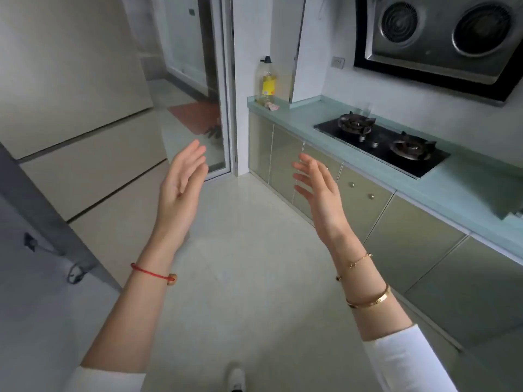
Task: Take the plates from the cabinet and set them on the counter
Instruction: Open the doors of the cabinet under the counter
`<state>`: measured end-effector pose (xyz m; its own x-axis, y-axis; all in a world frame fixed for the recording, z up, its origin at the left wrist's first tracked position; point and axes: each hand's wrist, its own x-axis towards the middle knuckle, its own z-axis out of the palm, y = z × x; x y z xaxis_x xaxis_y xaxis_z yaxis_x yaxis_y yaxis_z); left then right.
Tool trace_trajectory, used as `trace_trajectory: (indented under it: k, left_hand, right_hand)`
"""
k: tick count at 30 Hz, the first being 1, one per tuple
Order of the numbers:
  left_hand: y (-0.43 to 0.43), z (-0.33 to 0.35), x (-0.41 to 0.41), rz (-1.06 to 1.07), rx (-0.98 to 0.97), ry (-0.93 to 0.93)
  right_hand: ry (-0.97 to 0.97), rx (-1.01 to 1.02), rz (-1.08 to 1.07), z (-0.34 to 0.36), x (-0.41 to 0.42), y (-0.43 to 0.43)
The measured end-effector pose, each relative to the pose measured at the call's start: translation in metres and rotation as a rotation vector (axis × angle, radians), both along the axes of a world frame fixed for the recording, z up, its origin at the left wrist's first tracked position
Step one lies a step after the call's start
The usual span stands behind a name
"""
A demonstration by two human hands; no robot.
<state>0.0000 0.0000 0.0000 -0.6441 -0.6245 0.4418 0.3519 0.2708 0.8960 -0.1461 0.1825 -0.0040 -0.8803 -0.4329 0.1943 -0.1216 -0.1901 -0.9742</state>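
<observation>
- Cabinet (410, 244), pale green, running under the surface (458, 190) from 2 to 4 o'clock, with every door in view sitting shut and two small round knobs (351, 184) showing on neighbouring doors.
- Plates not showing; impossible to tell where.
- Left hand (181, 190) hovering just toward 9 o'clock from centre, above the floor (254, 264), palm facing inward, fingers straight and close together, gripping nothing.
- Right hand (317, 193) hovering just toward 3 o'clock from centre, showing in front of a cabinet door, palm facing the left hand, fingers straight and slightly spread, gripping nothing.
- Keeping apart from each other, with bare floor showing between the two palms.
- Wearing a red cord (150, 271) on the left wrist, a thin gold chain (359, 260) and a gold bangle (368, 298) on the right, with white sleeves (407, 360) ending at 5 and 7 o'clock.
- Gas stove (382, 142) with two burners sitting sunk into the surface at 2 o'clock, under an extractor hood (441, 38) hanging on the wall at 1 o'clock.
- Bottle (267, 82) of yellow liquid standing upright at the far end of the surface, at 12 o'clock.
- Pale shoe (237, 376) showing on the floor at 6 o'clock.
</observation>
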Motion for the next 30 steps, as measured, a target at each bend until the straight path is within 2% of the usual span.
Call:
trace_trajectory:
  k: [17,30]
  left_hand:
    - [-0.125,-0.038,-0.124,-0.047,0.076,-0.079]
    - [-0.19,-0.053,-0.271,0.012,0.101,-0.137]
  right_hand:
    - [-0.114,0.027,-0.044,-0.031,-0.109,-0.108]
    - [-0.14,0.035,0.002,-0.047,-0.261,-0.183]
